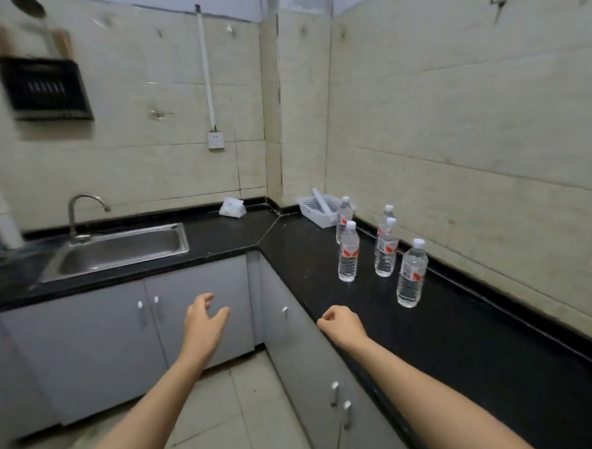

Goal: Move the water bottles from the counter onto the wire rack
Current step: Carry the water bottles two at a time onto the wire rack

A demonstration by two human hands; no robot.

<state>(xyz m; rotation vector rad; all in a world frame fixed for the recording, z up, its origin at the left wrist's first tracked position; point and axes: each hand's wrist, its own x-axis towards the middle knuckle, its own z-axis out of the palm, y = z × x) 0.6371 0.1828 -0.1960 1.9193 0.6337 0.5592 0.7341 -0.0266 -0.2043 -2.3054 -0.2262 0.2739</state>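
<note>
Water bottles (pixel 348 252) stand upright on the counter (pixel 307 268), ahead and to the right of both hands.
Right hand (pixel 342 323), curled and empty, is nearer to them; left hand (pixel 205 318), loosely spread, holds nothing.

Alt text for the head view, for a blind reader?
Five water bottles stand upright on a black counter, a white basket behind them. The left hand and right hand hover empty; a sink lies left.

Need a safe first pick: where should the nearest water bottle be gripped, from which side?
Grip the nearest bottle round its straight middle, right hand coming from the counter's front edge: it stands upright, apart from the other bottles, wall behind.
</note>
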